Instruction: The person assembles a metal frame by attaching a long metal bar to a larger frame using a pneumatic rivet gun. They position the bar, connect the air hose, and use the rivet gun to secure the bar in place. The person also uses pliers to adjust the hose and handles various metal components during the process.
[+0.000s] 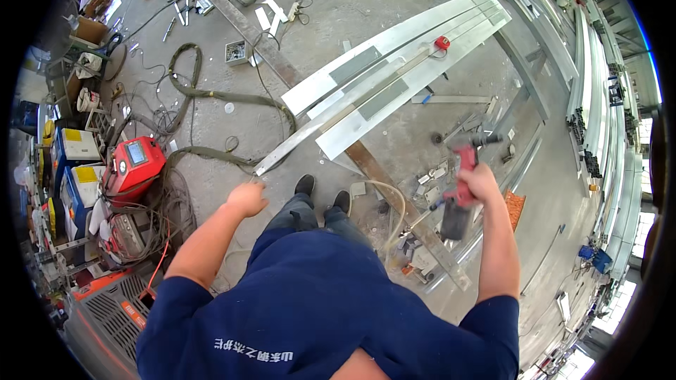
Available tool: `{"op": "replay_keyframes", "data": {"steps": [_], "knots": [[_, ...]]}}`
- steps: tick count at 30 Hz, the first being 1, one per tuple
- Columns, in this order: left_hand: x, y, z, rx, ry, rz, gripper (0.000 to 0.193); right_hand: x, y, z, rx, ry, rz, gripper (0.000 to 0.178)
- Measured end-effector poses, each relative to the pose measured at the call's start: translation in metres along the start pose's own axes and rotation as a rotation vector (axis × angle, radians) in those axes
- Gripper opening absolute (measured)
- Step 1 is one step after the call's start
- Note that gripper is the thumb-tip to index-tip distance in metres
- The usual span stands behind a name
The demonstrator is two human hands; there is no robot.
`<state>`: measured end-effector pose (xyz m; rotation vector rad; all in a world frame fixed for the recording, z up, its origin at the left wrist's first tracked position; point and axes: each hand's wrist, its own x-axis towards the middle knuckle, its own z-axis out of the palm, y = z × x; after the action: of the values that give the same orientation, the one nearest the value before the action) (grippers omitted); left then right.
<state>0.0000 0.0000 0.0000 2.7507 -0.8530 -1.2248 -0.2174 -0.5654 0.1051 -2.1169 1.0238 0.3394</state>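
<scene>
My right hand (pixel 480 183) is wrapped round the grip of a red cordless drill (pixel 466 158). The drill's black chuck points right and its black battery hangs at the lower end. My left hand (pixel 247 199) is closed, fingers curled in; whether anything small is inside I cannot make out. Just beyond it lies the near end of a long narrow metal strip (pixel 299 142). This strip runs along pale metal panels (pixel 352 129) with grey patches, which rest across brown metal beams (pixel 370 162). A red tape measure (pixel 441 43) sits on the far part of the panels.
A red machine with a display (pixel 134 165) stands left among tangled cables. A thick sleeved hose (pixel 236 96) loops over the floor toward the panels. Metal offcuts and hardware (pixel 422 257) lie below the drill. Long metal profiles (pixel 588 91) are stacked along the right side.
</scene>
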Motion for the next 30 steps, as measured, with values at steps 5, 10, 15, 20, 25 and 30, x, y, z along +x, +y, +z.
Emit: {"op": "replay_keyframes", "data": {"steps": [5, 10, 15, 20, 25, 30], "knots": [[-0.066, -0.095, 0.143, -0.591, 0.068, -0.398, 0.045, 0.05, -0.041, 0.018, -0.394, 0.066, -0.077, 0.036], [-0.148, -0.173, 0.278, -1.163, 0.064, -0.832, 0.029, 0.055, -0.068, 0.04, -0.729, -0.237, 0.007, 0.027], [-0.17, -0.167, 0.316, -1.113, -0.17, -0.618, 0.027, 0.004, 0.011, -0.062, -1.467, -0.335, 0.066, 0.025], [-0.128, -0.188, 0.28, -1.152, -0.199, -0.519, 0.021, -0.046, 0.078, -0.279, -1.768, -0.044, 0.74, 0.029], [-0.035, -0.183, 0.169, -1.394, 0.16, -0.665, 0.033, -0.022, -0.003, -0.274, -1.172, 0.459, 0.504, 0.04], [0.018, -0.138, 0.09, -1.423, 0.267, -0.498, 0.036, 0.11, -0.002, -0.15, -0.669, 0.29, 0.251, 0.05]]}}
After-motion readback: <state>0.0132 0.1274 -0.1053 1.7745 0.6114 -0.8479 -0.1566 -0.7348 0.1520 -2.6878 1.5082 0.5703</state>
